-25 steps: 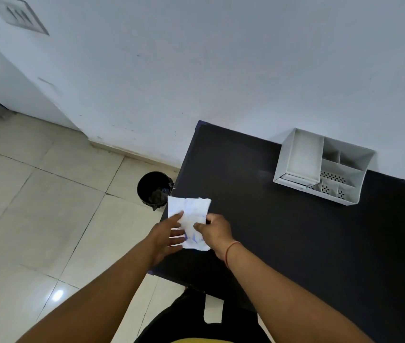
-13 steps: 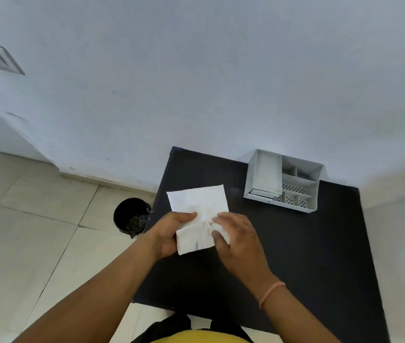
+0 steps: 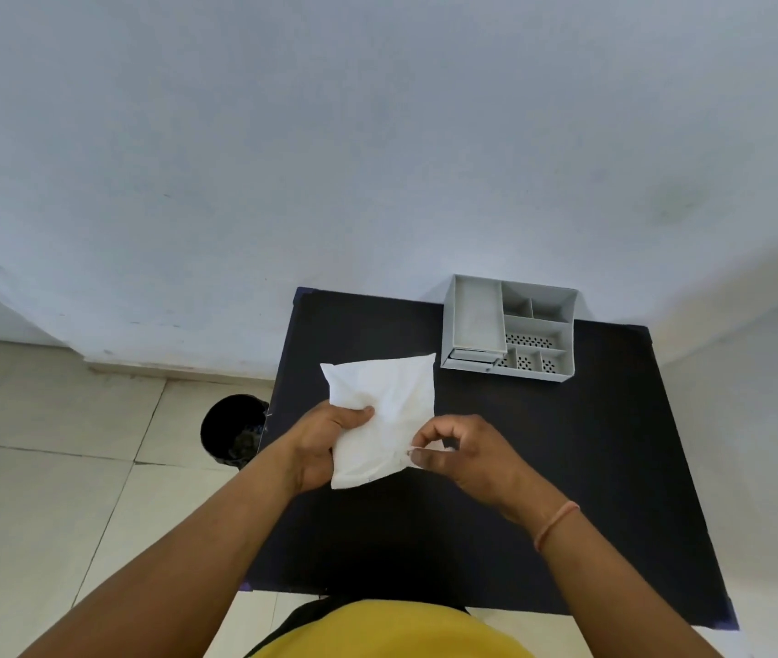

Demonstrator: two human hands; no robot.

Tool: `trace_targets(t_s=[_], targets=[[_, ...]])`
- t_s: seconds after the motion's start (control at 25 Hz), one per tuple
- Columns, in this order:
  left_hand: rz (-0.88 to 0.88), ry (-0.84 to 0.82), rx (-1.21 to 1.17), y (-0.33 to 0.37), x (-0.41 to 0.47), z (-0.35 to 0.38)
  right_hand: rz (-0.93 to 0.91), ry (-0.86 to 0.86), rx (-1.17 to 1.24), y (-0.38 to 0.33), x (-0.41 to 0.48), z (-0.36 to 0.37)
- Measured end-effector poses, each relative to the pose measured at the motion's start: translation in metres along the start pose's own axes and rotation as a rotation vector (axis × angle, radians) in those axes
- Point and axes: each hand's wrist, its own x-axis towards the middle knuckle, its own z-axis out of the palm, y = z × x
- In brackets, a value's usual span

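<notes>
A crumpled white sheet of paper [image 3: 387,410] is held up above the left part of the black table [image 3: 567,467]. My left hand [image 3: 320,444] grips its left edge, thumb on top of the sheet. My right hand [image 3: 463,448] pinches the sheet's lower right edge between thumb and curled fingers. The lower part of the paper is folded under; its upper part spreads out flat toward the wall.
A grey plastic desk organiser [image 3: 510,330] with several compartments stands at the table's far edge against the white wall [image 3: 377,159]. A black waste bin [image 3: 235,432] sits on the tiled floor just left of the table.
The paper has been opened out wider. My right hand shifted from lying over the sheet to pinching its right edge. The camera view swung right and up, away from the bin.
</notes>
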Motion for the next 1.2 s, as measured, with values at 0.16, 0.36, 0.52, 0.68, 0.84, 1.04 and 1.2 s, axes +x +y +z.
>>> trace_targets(t_s=[0.16, 0.36, 0.52, 0.68, 0.84, 1.04, 1.2], targets=[[-0.054, 0.034, -0.02, 0.008, 0.002, 0.006, -0.009, 0.019, -0.297, 0.001, 0.004, 0.003], [-0.086, 0.061, -0.226, 0.018, 0.007, 0.01, -0.098, 0.375, -0.026, -0.013, 0.001, 0.003], [0.04, 0.194, 0.006, 0.018, -0.012, 0.033, -0.013, 0.461, 0.117, -0.016, 0.009, 0.006], [0.234, 0.043, 0.34, 0.014, -0.039, 0.07, 0.016, 0.429, 0.227, -0.016, 0.005, 0.018], [0.244, 0.081, 0.423, 0.009, -0.04, 0.082, 0.038, 0.323, 0.32, -0.014, -0.005, 0.023], [0.249, 0.112, 0.437, 0.003, -0.042, 0.072, 0.087, 0.242, 0.493, -0.012, -0.017, 0.028], [0.251, 0.174, 0.385, 0.002, -0.041, 0.062, 0.206, 0.347, 0.895, -0.006, -0.022, 0.031]])
